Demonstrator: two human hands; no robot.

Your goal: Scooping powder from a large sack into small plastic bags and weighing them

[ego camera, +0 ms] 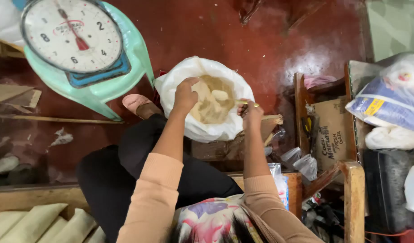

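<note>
Sack (202, 130): white, on red floor (243, 40), mouth up, tan powder (211, 105) inside.
Spoon (227, 96): lies left-right, bowl leftward over powder.
Left hand (185, 95): closed, pinching sack rim.
Right hand (251, 112): closed around spoon handle.

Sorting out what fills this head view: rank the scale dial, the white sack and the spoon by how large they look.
1. Scale dial and white sack: look similar; the dial sits higher, nearer the camera, so unsure.
2. Spoon: clearly smallest.
</note>
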